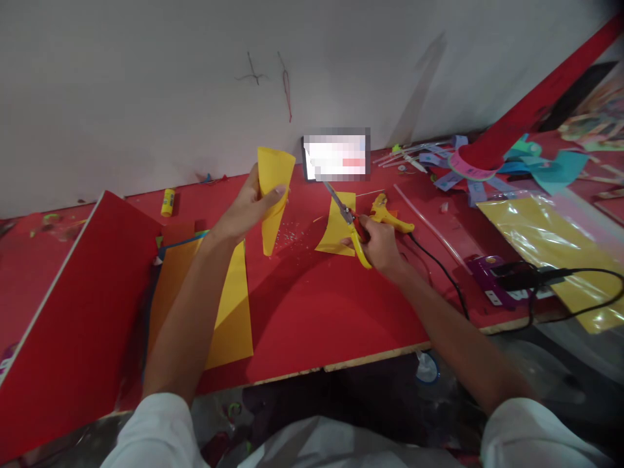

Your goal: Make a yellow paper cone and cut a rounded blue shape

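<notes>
A piece of yellow paper (275, 179) is pinched upright in my left hand (251, 208), thumb across its front, above the red tabletop. My right hand (380, 244) grips scissors (358, 242) with yellow and red handles; their blades point up and to the left, away from the held paper. Below and behind the scissors lies another cut piece of yellow paper (336, 224). Just beyond my right hand rests a yellow glue gun (387, 211) with a black cord. Tiny scraps (292, 239) are scattered between the two yellow pieces.
At left, sheets of coloured paper (234, 318) lie beside an upright red panel (73, 325). A glue stick (168, 203) stands near the wall. Against the wall leans a screen device (336, 156). Toward the right are a purple power box (502, 279), a plastic-wrapped pack (550, 247) and a red post (536, 104).
</notes>
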`<state>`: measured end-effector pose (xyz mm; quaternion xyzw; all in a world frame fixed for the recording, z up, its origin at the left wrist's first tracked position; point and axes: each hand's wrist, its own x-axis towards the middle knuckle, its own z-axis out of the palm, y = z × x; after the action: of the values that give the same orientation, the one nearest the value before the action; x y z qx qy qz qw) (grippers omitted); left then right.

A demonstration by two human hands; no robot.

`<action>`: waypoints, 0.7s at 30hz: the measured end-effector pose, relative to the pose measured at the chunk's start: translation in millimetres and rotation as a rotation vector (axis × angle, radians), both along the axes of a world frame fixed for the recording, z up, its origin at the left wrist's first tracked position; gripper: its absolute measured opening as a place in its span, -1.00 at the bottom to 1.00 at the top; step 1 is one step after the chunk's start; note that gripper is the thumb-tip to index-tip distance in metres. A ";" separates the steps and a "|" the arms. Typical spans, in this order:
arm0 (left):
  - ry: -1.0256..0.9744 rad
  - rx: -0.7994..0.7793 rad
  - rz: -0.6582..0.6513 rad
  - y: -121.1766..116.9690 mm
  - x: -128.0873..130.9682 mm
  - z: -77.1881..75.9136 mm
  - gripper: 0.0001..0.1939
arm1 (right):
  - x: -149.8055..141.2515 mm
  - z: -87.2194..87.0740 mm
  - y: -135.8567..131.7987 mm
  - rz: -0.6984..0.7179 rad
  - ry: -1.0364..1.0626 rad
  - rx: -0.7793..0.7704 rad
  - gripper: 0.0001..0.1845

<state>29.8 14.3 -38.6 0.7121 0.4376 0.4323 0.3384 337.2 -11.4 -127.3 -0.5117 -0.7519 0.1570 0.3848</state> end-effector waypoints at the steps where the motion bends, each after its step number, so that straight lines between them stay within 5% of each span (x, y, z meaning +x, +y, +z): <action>1: -0.028 0.000 0.024 3.5 0.8 -2.3 -0.32 | 0.1 0.1 0.1 -0.002 0.002 0.003 -0.35; 12: -0.091 0.042 0.124 14.6 10.3 -18.4 -0.23 | -0.4 1.6 -0.1 -0.001 0.025 -0.018 -0.35; 21: 0.028 -0.008 0.041 2.6 5.4 -0.6 -0.22 | 3.2 -4.0 3.2 0.070 -0.026 -0.122 -0.50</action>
<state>35.2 16.9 -39.2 0.7075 0.4585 0.4275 0.3262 340.4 -8.2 -131.4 -0.5094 -0.7634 0.2093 0.3374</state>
